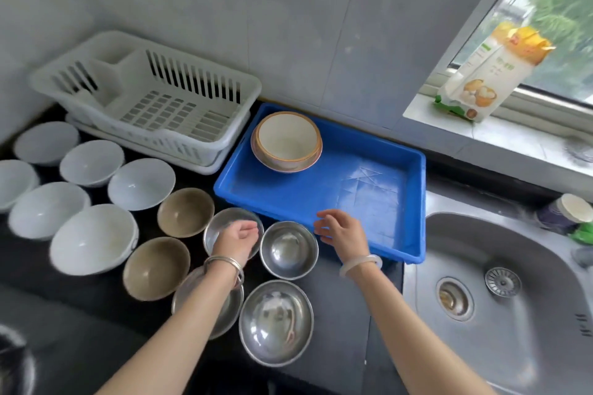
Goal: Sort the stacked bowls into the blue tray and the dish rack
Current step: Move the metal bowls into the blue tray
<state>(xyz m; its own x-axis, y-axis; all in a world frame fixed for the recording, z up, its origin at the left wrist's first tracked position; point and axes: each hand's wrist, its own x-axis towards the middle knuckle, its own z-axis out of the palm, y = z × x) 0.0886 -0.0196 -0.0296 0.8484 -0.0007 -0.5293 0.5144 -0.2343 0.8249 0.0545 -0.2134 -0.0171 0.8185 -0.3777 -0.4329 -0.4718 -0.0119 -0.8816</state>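
Blue tray (369, 202) holds two nested cream bowls (287, 141), orange-rimmed. I see my left hand (239, 236) loosely curled, empty, over a steel bowl (218, 228); right hand (341, 232) relaxed.

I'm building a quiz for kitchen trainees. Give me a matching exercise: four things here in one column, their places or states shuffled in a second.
1 dish rack
2 blue tray
3 left hand
4 carton

a on the window sill
b over a steel bowl
c holds no bowls
d holds nested cream bowls

Pairs: 1-c, 2-d, 3-b, 4-a.
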